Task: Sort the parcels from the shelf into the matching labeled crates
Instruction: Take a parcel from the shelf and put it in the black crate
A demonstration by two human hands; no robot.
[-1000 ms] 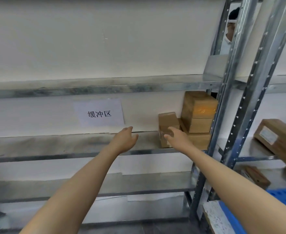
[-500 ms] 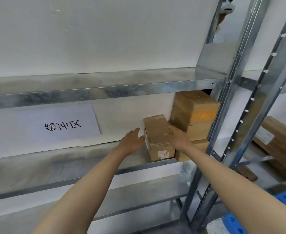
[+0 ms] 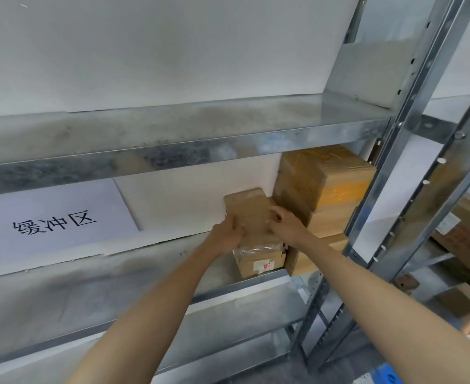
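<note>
A small brown cardboard parcel (image 3: pixel 253 214) with a white and red label on its front stands on the metal shelf (image 3: pixel 134 275). My left hand (image 3: pixel 225 234) grips its left side and my right hand (image 3: pixel 286 223) grips its right side, fingers curled over the top. To its right is a stack of larger parcels (image 3: pixel 325 187), the top one wrapped in yellow tape. The lowest box of that stack is partly hidden behind my right forearm.
A white paper sign (image 3: pixel 53 223) with black characters is stuck to the wall at the left. Steel uprights (image 3: pixel 389 173) stand close on the right, with more boxes (image 3: pixel 461 234) on the neighbouring rack. A blue crate corner (image 3: pixel 386 375) shows at the bottom right.
Both hands have closed in on the small parcel: the left moved right onto its side, the right curled over its top. The view has drawn closer to the shelf.
</note>
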